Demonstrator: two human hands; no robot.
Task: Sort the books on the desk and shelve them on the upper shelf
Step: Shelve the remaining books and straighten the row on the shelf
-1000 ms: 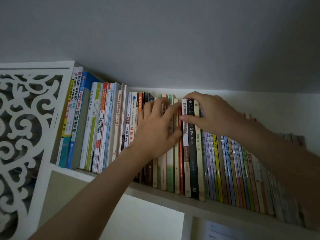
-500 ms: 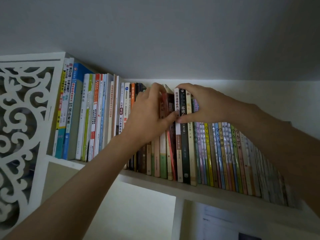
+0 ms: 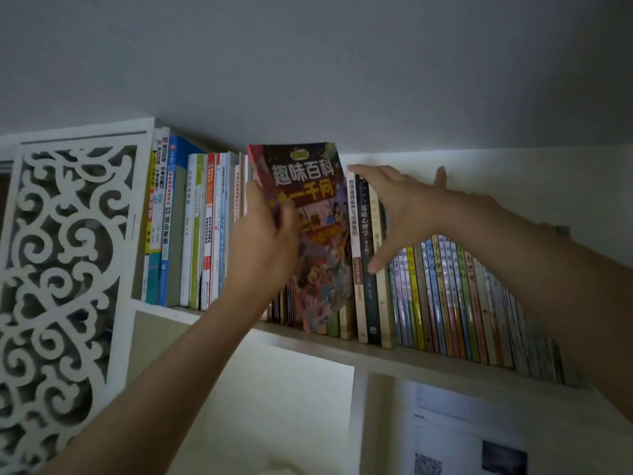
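While the row of books [image 3: 445, 289] is kept standing on the upper shelf [image 3: 428, 366], a picture book [image 3: 313, 234] with a dark, colourful cover is held out in front of the spines, roughly mid-shelf, tilted so its top leans left and its bottom corner hangs just over the shelf's front edge. It's gripped by the left hand [image 3: 263, 241], thumb laid across the cover and the other fingers curled round behind the spine side, so those can't really be seen.

The right hand [image 3: 407, 214] is spread wide open against the books just right of the picture book: fingers [image 3: 368, 174] are hooked over the tops of a white spine, a black spine [image 3: 368, 269] and a cream one, and the thumb is pressed lower down on the same spines. A gap between that group and the books further left seems to be covered by the picture book, so how wide it is can't be told.

At the left end of the shelf a taller batch of study guides [image 3: 191, 228] is stood upright, right beside a white carved panel [image 3: 65, 269]. Toward the right end, thin pastel spines are packed tight. Under the shelf, a printed sheet [image 3: 462, 437] is stuck on the wall.
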